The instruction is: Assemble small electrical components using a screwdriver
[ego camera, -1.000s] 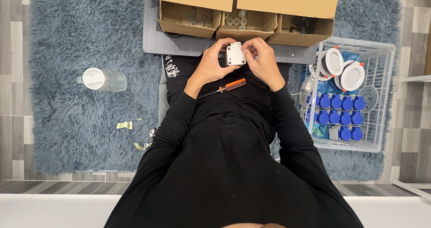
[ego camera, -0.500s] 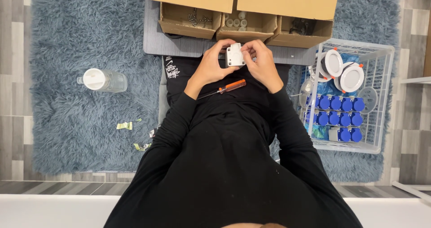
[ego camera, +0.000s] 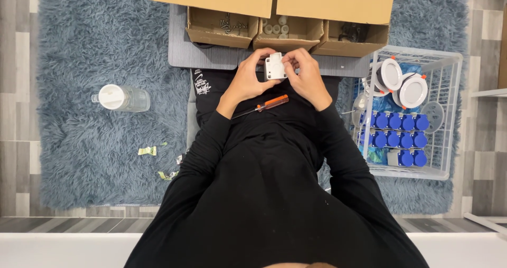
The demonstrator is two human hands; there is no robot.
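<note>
The left hand and right hand both grip a small white square part, fingers closed on its edges. An orange-handled screwdriver lies on the lap just below.

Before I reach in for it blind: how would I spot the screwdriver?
Start at the grey board under the three cardboard boxes. Just below it, on the person's black lap, lies the screwdriver, under the left hand. Its orange handle is the only bright thing there.

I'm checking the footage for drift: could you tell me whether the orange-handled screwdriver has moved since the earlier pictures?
No. The screwdriver lies on the lap, same spot below the cardboard boxes.
</note>
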